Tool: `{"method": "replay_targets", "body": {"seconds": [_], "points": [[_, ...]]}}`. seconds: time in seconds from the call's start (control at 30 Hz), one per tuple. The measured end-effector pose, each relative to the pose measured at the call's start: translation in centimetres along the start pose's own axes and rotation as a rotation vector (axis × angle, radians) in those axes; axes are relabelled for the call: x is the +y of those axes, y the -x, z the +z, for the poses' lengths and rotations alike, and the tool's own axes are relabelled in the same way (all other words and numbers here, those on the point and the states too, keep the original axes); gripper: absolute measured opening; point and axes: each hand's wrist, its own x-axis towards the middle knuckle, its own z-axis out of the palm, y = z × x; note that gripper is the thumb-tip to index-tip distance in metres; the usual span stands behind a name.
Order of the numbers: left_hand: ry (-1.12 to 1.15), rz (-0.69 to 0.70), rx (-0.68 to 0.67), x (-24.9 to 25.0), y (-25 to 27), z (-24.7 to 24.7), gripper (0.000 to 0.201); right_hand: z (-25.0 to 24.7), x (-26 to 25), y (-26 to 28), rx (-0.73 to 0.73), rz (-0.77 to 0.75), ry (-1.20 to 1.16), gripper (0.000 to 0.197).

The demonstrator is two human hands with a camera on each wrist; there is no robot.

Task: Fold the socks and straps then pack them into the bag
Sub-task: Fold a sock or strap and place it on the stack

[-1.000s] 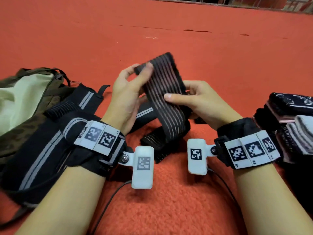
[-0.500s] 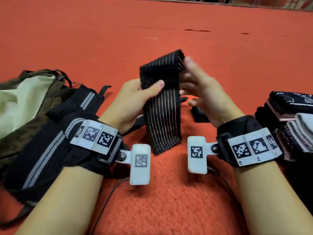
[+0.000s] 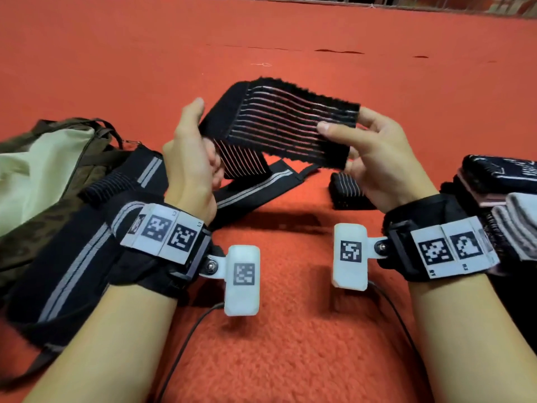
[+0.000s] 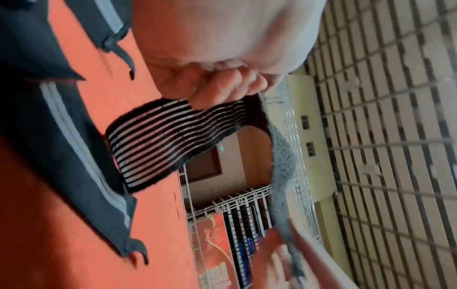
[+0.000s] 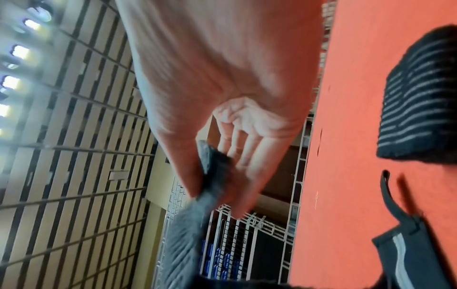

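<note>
Two hands hold one black strap [image 3: 286, 126] with thin pale lines up in the air over the red carpet [image 3: 290, 330]. I see my left hand [image 3: 189, 158] curled round one end, where the strap bends and hangs down. My right hand [image 3: 374, 158] pinches the other end — thumb on top, fingers under. Below the strap lies a long black band [image 3: 255, 190] with grey stripes. Near my right hand sits a folded strap [image 3: 347, 193]. Farther right is a pile of socks [image 3: 499, 181]. Far left lies the green bag [image 3: 43, 170] — its mouth looks open.
</note>
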Motion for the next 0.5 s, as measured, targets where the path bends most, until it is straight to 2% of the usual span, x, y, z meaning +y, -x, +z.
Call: {"method": "replay_targets", "body": {"seconds": [0.1, 0.17, 0.2, 0.23, 0.27, 0.33, 0.37, 0.43, 0.5], "points": [[-0.048, 0.153, 0.102, -0.3, 0.1, 0.6, 0.059, 0.7, -0.7, 0.1, 0.053, -0.009, -0.132, 0.029], [-0.047, 0.353, 0.146, -0.4, 0.2, 0.4, 0.053, 1.0, -1.0, 0.2, 0.053, -0.040, -0.092, 0.032], [-0.039, 0.466, 0.100, -0.4, 0.1, 0.4, 0.041, 1.2, -1.0, 0.3, 0.027, -0.053, -0.039, 0.029], [-0.056, 0.547, -0.024, -0.3, 0.4, 0.6, 0.024, 1.5, -0.9, 0.4, -0.005, -0.059, -0.002, 0.022], [-0.108, 0.574, -0.207, -0.4, 0.6, 0.8, 0.014, 1.7, -0.7, 0.5, -0.035, -0.054, 0.007, 0.017], [-0.211, 0.460, -0.578, -1.0, 1.0, 1.2, 0.035, 2.1, -0.5, 0.7, -0.085, -0.011, -0.027, 0.014], [-0.229, 0.367, -0.684, -1.4, 1.2, 1.3, 0.042, 2.2, -0.4, 0.7, -0.103, 0.019, -0.058, 0.016], [-0.282, 0.245, -0.717, -2.0, 1.3, 1.3, 0.049, 2.0, -0.3, 0.6, -0.128, 0.069, -0.099, 0.023], [-0.313, 0.169, -0.651, -2.3, 0.8, 1.2, 0.040, 1.7, -0.1, 0.4, -0.140, 0.095, -0.107, 0.032]]}}
